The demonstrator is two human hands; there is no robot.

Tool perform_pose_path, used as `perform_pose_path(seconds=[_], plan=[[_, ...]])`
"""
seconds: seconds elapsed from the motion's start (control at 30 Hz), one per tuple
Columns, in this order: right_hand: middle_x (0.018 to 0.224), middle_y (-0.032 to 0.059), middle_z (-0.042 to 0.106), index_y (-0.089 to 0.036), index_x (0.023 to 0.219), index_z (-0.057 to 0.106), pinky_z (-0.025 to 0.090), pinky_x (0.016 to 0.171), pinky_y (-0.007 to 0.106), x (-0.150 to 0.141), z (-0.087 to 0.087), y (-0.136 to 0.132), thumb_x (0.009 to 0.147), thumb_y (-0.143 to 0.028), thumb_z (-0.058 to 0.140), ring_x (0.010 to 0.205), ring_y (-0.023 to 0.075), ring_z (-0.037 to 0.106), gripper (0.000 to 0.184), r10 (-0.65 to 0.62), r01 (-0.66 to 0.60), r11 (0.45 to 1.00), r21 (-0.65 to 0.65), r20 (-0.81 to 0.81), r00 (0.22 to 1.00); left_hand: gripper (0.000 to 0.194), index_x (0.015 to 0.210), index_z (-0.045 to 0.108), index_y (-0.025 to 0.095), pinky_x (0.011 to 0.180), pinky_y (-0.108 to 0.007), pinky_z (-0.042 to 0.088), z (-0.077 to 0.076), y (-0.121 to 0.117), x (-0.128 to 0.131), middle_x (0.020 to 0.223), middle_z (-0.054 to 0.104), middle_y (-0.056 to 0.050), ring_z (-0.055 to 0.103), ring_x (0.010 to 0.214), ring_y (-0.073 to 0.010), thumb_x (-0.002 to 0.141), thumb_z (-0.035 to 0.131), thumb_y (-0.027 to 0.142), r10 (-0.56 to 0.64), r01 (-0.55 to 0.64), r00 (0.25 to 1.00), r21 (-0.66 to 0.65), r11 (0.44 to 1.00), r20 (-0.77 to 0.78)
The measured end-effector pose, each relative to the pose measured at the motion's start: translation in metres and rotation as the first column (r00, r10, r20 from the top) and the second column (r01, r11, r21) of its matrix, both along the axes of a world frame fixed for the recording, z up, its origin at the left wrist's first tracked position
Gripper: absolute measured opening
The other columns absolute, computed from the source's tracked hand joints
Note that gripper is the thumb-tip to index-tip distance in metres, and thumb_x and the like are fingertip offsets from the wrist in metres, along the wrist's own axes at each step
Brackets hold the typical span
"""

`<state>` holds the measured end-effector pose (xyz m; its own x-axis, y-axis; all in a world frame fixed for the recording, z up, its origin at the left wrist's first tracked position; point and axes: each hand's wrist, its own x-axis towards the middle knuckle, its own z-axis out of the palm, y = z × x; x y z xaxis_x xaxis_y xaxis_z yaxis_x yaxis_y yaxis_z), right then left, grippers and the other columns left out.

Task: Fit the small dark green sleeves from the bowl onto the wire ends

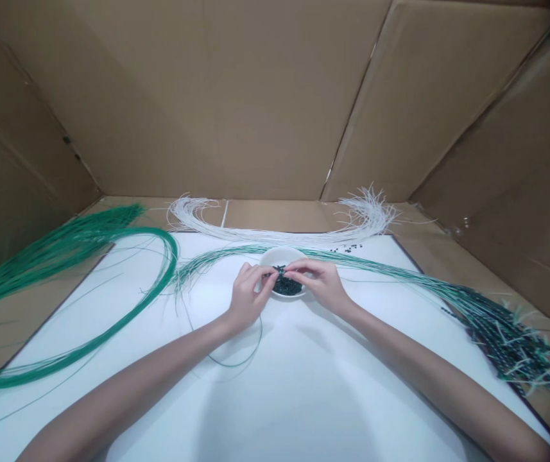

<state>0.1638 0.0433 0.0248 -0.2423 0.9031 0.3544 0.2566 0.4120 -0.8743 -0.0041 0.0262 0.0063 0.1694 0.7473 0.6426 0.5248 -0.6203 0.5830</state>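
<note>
A white bowl [288, 253] with many small dark beads [288, 287] in it stands mid-table. Above it, the fingertips of both hands meet in a pinch. My left hand [248, 296] is closed on a thin green strand [260, 337], which appears to run from it and curl in a loop on the white surface. My right hand [321, 283] pinches something small and dark, seemingly a bead, against the strand's end. Fingers and the beads behind blur the exact contact.
Behind the bowl lie green strands [375, 264], ending at right in a dark beaded bundle [510, 340]. White strands [265, 235] curve along the back. A thick green coil [169, 256] lies left. Loose dark beads [346, 248] sit behind. Cardboard walls [265, 96] enclose the white table [279, 398].
</note>
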Motion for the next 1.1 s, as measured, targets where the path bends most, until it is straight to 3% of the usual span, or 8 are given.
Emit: perform_pose_path(seconds=[0.3,0.47,0.6,0.8,0.87,0.97,1.03,1.1], plan=[[0.076,0.0033,0.067,-0.02,0.076,0.068,0.045,0.065,0.026,-0.005,0.003,-0.003,0.072,-0.031,0.06,0.07,0.0154,0.06,0.014,0.022,-0.027,0.996,0.09,0.056,0.998,0.01,0.081,0.056,0.019,0.063,-0.028,0.035,-0.002,0.0,0.0,0.067,0.058,0.0,0.043,0.061,-0.0132,0.082,0.047,0.021,-0.014,0.014,1.0,0.017,1.0,-0.023],[0.076,0.0028,0.067,-0.021,0.076,0.067,0.045,0.066,0.026,-0.007,0.005,-0.003,0.074,-0.03,0.057,0.07,0.0153,0.06,0.013,0.012,-0.022,0.991,0.131,0.078,0.997,0.011,0.085,0.055,0.019,0.067,-0.029,0.036,-0.003,0.0,-0.001,0.069,0.054,-0.001,0.045,0.068,-0.0145,0.081,0.046,0.023,-0.029,0.029,1.0,-0.056,0.998,-0.007],[0.074,0.0029,0.067,-0.021,0.076,0.067,0.045,0.064,0.026,-0.005,0.002,0.0,0.074,-0.031,0.057,0.068,0.0152,0.059,0.015,-0.053,0.04,0.99,0.133,0.093,0.994,0.021,0.103,0.048,0.019,0.07,-0.028,0.039,-0.007,0.001,-0.001,0.085,0.052,-0.004,0.048,0.079,-0.0151,0.084,0.04,0.024,-0.036,0.056,0.991,-0.152,0.987,0.131],[0.077,0.0038,0.066,-0.019,0.079,0.067,0.044,0.064,0.025,-0.005,0.003,0.002,0.074,-0.031,0.057,0.069,0.0144,0.058,0.016,-0.019,0.003,0.994,0.108,0.144,0.989,0.016,0.098,0.045,0.019,0.071,-0.026,0.041,-0.013,0.003,0.001,0.09,0.052,-0.005,0.051,0.079,-0.0131,0.085,0.039,0.025,-0.003,0.063,0.962,-0.215,0.975,0.272],[0.082,0.0028,0.066,-0.021,0.094,0.064,0.045,0.067,0.026,-0.003,0.007,0.003,0.072,-0.03,0.058,0.07,0.0136,0.057,0.024,0.04,-0.055,0.996,0.076,0.191,0.981,0.015,0.098,0.044,0.019,0.071,-0.025,0.041,-0.013,0.003,0.002,0.089,0.052,-0.004,0.051,0.078,-0.0126,0.084,0.04,0.026,0.0,0.066,0.957,-0.219,0.973,0.289],[0.094,0.0017,0.063,-0.025,0.118,0.047,0.045,0.073,0.028,0.004,0.014,0.008,0.067,-0.025,0.064,0.076,0.0133,0.056,0.054,0.062,-0.087,0.994,0.066,0.307,0.95,0.015,0.097,0.044,0.019,0.071,-0.025,0.041,-0.012,0.003,0.002,0.089,0.052,-0.004,0.051,0.077,-0.0124,0.084,0.04,0.027,0.023,0.059,0.945,-0.238,0.97,0.327],[0.097,0.0034,0.062,-0.023,0.118,0.046,0.045,0.073,0.027,0.008,0.016,0.013,0.063,-0.018,0.066,0.078,0.0142,0.056,0.059,0.056,-0.086,0.995,0.053,0.426,0.903,0.016,0.097,0.045,0.019,0.071,-0.025,0.041,-0.012,0.004,0.002,0.089,0.052,-0.004,0.051,0.078,-0.0129,0.084,0.04,0.028,0.044,0.05,0.938,-0.259,0.965,0.344],[0.094,0.0058,0.063,-0.019,0.108,0.055,0.045,0.07,0.026,0.008,0.016,0.018,0.059,-0.014,0.067,0.078,0.0162,0.057,0.05,0.081,-0.116,0.993,0.027,0.565,0.821,0.018,0.098,0.045,0.019,0.072,-0.026,0.041,-0.011,0.004,0.002,0.091,0.052,-0.004,0.051,0.079,-0.0137,0.084,0.041,0.029,0.066,0.036,0.935,-0.277,0.96,0.348]])
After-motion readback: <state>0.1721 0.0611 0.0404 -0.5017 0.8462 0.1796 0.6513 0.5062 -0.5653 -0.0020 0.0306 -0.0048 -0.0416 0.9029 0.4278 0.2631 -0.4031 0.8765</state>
